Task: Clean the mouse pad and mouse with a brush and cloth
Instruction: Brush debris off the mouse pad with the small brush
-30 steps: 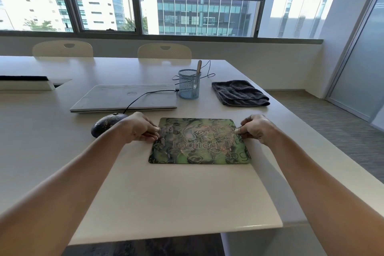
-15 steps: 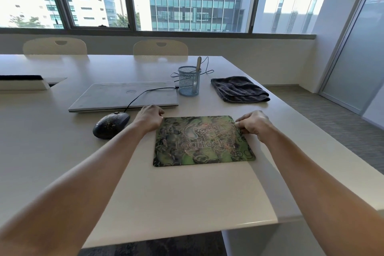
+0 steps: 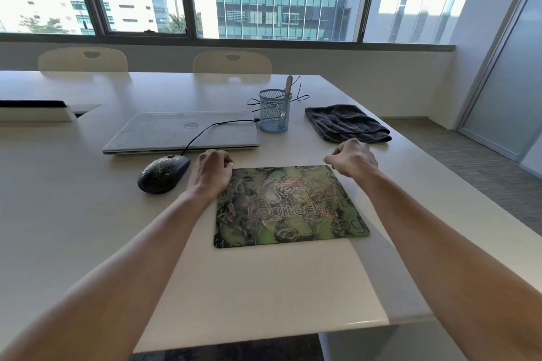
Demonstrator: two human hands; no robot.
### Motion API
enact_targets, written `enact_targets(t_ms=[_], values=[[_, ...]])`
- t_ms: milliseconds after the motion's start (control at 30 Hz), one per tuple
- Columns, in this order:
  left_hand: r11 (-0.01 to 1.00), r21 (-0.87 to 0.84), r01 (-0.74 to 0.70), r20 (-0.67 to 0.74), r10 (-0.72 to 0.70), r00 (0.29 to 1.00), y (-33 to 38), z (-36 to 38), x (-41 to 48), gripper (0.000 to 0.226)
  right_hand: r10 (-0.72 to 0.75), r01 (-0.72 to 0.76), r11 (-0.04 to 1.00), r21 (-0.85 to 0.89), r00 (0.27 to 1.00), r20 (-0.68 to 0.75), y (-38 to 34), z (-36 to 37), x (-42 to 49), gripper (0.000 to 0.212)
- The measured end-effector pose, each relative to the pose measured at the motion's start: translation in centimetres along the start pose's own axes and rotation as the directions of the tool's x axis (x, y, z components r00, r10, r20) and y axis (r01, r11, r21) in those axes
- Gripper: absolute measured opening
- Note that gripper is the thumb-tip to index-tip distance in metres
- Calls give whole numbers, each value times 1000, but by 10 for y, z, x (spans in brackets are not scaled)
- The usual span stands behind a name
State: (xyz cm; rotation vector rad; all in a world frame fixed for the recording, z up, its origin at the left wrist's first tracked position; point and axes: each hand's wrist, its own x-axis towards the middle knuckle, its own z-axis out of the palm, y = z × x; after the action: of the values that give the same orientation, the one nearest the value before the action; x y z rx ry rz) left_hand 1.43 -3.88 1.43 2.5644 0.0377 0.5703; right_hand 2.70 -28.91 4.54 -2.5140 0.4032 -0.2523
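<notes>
Green Logitech mouse pad (image 3: 289, 206) lies flat near the table's (image 3: 264, 287) right edge. Left hand (image 3: 211, 173) covers its far-left corner, grip unclear; right hand (image 3: 353, 159) hovers curled, empty, above the far-right corner.

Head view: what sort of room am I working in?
Probably an office meeting room: a long white table with chairs along its far side, a closed laptop, and wide windows facing office blocks.
</notes>
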Motion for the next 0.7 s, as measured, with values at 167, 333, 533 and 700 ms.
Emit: enact_targets(t_ms=[167, 333, 533, 700], values=[[1000, -9, 13, -39, -13, 999, 0, 9, 4, 21, -157, 158, 987, 34, 987, -32, -33, 11, 18, 13], [998, -20, 65, 6, -65, 998, -3, 17, 11, 25, -271, 275, 957, 88, 961, -60, -63, 19, 53, 19], [994, 4, 105, 16, -105, 994, -10, 23, 17, 34, -278, 315, 925, 212, 943, -185, -95, 21, 102, 23], [995, 34, 98, 18, -99, 995, -13, 25, 18, 37, -341, 348, 916, 200, 937, -69, -109, 33, 140, 28]])
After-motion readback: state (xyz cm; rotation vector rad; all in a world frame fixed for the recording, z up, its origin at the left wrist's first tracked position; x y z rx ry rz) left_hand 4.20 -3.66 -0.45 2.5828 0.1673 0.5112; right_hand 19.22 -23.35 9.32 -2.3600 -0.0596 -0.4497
